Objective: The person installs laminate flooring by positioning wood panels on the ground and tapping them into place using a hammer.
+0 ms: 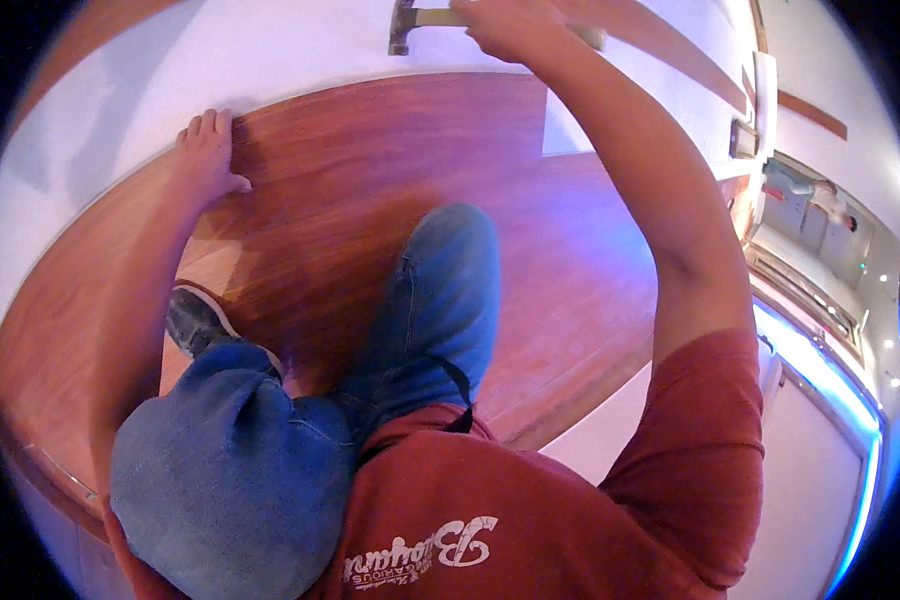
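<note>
My right hand [510,27] is closed around the handle of a hammer [435,17] at the top of the view. The metal head points left, above a white surface [320,50], and the handle's end sticks out right of my fist. My left hand [206,158] lies with fingers outstretched over the far edge of the reddish-brown wooden planks [370,130], thumb apart. No tool shows in it. The planks border the white surface along a curved-looking line, with a square step in their edge toward the right.
My jeans-clad knees [440,270] and a dark shoe [198,318] rest on the planks. Brown wood strips [670,50] lie beyond the white surface. At right are a white door-like panel [810,470], blue strip lighting [820,370] and a distant person [828,200].
</note>
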The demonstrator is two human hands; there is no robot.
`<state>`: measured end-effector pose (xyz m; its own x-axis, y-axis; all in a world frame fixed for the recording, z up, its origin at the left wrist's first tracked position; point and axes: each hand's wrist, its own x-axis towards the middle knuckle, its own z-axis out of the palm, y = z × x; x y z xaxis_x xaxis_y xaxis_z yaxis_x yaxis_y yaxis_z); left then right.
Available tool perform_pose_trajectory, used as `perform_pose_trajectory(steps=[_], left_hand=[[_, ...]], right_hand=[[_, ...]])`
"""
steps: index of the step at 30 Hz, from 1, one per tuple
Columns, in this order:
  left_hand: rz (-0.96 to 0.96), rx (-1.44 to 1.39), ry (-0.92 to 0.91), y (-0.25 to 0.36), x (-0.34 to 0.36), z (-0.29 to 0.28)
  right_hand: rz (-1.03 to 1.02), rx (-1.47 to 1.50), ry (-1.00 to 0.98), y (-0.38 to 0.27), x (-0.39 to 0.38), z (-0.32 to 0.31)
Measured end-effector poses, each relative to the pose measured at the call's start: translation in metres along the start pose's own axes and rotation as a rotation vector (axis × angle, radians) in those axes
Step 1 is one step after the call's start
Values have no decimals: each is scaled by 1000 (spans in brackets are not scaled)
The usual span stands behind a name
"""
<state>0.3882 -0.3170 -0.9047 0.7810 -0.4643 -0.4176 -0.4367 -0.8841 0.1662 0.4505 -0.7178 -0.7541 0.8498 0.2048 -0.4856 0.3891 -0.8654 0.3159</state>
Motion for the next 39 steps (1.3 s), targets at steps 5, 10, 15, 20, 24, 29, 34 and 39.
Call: perform_pose_trajectory(steps=[5,10,15,20,24,29,34,39], left_hand=[[2,51,-6,2,-4,-7],[11,59,72,5,-7,-9],[27,43,2,2,-4,-9],[24,56,-4,1,-4,-10],[25,87,7,4,-5,-12],[36,78,9,2,-3,-15],[25,18,-31,-9,4,-16],[29,18,29,-8,7,-12]], right_hand=[[-120,-73,-83,-5,1,-1],[-60,-91,-87,6,2,-9],[-30,-95,-172,8,5,-14],[-63,-121,-154,9,5,-13],[-52,-116,-117,12,6,-7],[24,-66,-144,22,-10,24],[463,585,179,-4,-100,120],[818,898,269,-105,-247,244]])
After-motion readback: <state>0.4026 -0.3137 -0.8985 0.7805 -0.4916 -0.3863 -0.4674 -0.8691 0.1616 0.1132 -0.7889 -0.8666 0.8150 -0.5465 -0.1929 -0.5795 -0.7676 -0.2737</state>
